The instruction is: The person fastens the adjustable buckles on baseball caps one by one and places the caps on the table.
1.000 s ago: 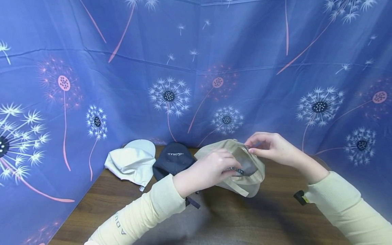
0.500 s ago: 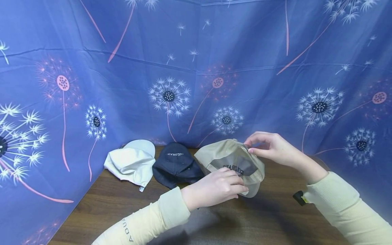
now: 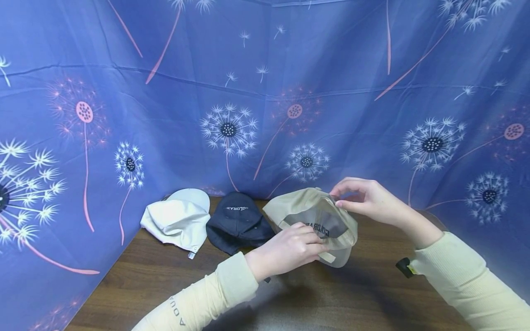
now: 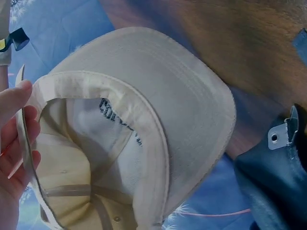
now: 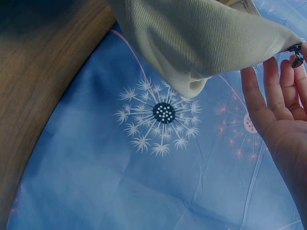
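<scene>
A beige baseball cap point(image 3: 290, 204) is held up over the table, its inside facing me and the mirrored COLORADO stitching showing. My right hand point(image 3: 368, 200) pinches the cap's far edge between thumb and fingertips. In the right wrist view, a dark metal clasp point(image 5: 298, 55) sits at those fingertips. Across the cap's near side lies my left hand point(image 3: 290, 250), partly covering the opening. The left wrist view shows the thumb and fingers of that hand point(image 4: 14, 132) gripping the narrow strap point(image 4: 25, 139) of the cap. The brim point(image 4: 192, 86) points down and away from the strap.
Left of the beige cap, a black cap point(image 3: 238, 220) with white lettering lies on the wooden table point(image 3: 165, 285). A white cap point(image 3: 175, 220) lies further left. Blue dandelion-print cloth point(image 3: 265, 115) hangs behind and at both sides.
My left hand has moved down and slightly right, from over the cap's opening to its near edge, uncovering more of the stitching. The right hand stays at the far edge.
</scene>
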`<control>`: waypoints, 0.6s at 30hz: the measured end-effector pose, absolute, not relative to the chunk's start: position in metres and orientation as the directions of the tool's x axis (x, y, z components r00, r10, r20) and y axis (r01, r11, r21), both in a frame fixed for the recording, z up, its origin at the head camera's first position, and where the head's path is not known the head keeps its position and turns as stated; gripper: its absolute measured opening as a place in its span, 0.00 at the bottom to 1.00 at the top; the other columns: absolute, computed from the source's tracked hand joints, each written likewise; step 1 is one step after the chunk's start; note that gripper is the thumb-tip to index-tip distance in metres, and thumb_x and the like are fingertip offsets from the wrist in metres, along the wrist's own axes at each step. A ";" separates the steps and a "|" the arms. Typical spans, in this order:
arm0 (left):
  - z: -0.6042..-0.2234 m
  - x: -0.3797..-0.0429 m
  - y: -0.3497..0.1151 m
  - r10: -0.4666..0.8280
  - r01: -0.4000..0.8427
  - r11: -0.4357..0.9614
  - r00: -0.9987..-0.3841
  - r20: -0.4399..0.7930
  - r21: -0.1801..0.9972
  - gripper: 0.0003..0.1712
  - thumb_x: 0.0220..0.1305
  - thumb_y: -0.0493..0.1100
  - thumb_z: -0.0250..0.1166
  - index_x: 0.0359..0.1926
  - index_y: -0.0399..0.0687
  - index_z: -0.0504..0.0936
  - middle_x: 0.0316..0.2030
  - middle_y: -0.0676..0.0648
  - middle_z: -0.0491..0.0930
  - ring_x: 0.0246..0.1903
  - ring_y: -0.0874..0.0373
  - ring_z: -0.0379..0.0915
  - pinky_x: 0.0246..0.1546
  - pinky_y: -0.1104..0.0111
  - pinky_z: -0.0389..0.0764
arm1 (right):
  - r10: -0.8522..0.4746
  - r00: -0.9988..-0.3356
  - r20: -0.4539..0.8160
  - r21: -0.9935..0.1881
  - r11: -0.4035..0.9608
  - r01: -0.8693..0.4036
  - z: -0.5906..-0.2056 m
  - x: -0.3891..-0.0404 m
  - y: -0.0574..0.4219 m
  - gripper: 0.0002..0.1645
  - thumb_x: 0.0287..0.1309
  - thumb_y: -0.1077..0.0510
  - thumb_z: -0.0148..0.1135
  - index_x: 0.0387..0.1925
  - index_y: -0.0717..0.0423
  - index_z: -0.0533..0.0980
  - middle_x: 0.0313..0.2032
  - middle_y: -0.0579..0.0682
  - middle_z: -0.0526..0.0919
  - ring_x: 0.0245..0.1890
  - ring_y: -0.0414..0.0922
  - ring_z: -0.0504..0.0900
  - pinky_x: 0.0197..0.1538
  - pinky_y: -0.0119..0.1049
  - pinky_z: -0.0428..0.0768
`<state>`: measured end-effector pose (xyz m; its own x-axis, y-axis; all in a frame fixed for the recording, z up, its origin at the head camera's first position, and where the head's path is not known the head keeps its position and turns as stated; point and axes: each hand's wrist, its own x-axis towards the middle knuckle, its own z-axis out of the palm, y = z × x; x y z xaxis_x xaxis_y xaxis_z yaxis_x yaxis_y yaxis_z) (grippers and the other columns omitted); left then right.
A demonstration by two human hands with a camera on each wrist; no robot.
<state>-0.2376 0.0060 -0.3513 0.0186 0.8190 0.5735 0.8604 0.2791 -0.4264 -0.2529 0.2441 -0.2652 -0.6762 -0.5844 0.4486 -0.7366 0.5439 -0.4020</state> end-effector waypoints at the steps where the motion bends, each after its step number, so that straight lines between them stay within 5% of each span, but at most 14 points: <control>1: -0.350 -0.237 0.006 0.813 0.863 0.283 0.016 0.582 -0.418 0.15 0.55 0.49 0.61 0.45 0.57 0.80 0.39 0.60 0.79 0.42 0.66 0.71 0.44 0.72 0.68 | -0.585 -0.676 0.449 -0.401 0.544 -0.737 -0.265 -0.253 0.244 0.13 0.50 0.59 0.63 0.40 0.44 0.76 0.39 0.37 0.78 0.42 0.33 0.74 0.41 0.28 0.76; 9: -0.331 -0.230 0.002 0.719 0.895 0.338 -0.044 0.694 -0.293 0.14 0.55 0.52 0.62 0.42 0.55 0.81 0.35 0.61 0.80 0.37 0.68 0.71 0.46 0.74 0.68 | -0.583 -0.674 0.454 -0.403 0.540 -0.739 -0.264 -0.251 0.244 0.14 0.50 0.60 0.63 0.39 0.43 0.75 0.39 0.37 0.78 0.42 0.33 0.74 0.40 0.31 0.77; 18: -0.310 -0.232 -0.005 0.562 0.934 0.356 -0.225 0.796 0.013 0.16 0.50 0.48 0.66 0.41 0.49 0.82 0.34 0.56 0.81 0.36 0.68 0.74 0.42 0.77 0.70 | -0.593 -0.660 0.461 -0.374 0.544 -0.751 -0.264 -0.251 0.244 0.14 0.50 0.60 0.63 0.40 0.42 0.75 0.40 0.36 0.77 0.43 0.32 0.74 0.42 0.30 0.76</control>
<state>-0.2316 -0.0052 -0.3099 -0.2249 0.5621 0.7959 0.9345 0.3557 0.0128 -0.2514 0.2442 -0.2645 -0.6599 -0.5933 0.4610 -0.7508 0.5441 -0.3744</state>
